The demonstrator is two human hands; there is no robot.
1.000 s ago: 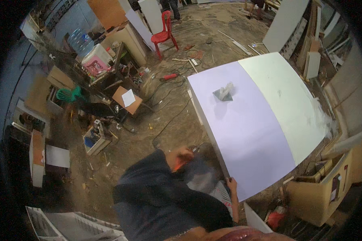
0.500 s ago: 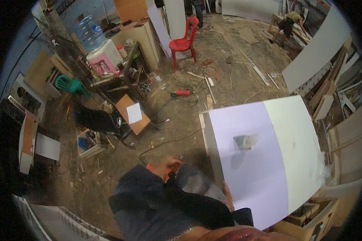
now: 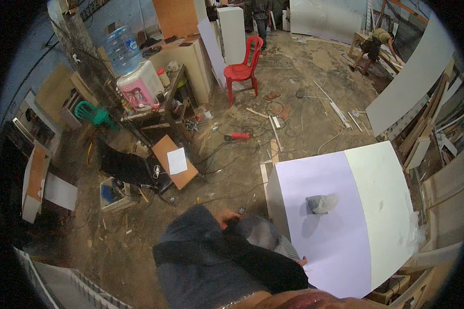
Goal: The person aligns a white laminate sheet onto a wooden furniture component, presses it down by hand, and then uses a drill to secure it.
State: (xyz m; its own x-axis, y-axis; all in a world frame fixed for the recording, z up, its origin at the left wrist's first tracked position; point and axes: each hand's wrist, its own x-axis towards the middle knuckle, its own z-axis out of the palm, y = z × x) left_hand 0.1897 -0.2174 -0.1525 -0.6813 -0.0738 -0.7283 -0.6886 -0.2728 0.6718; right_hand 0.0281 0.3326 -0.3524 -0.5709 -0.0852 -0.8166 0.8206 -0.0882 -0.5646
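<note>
My left hand is low in front of my body, closed around a dark hand tool with a narrow tip pointing away from me. My sleeve and leg hide most of that tool. At the near left edge of a large box with a lilac and white top, my right hand shows only as outstretched fingers against the edge. The rest of it lies behind dark clothing. On the lilac part of the top sits a small grey block-like thing, partly blurred.
A red corded power tool lies among cables on the floor. A red chair and a water dispenser stand farther off. To the left is an open tool box. One person bends over wood at the far right.
The view has shifted, so the room sits lower in the picture. Less of my right hand shows at the box edge. Orange parts beside my left hand are now out of sight.
</note>
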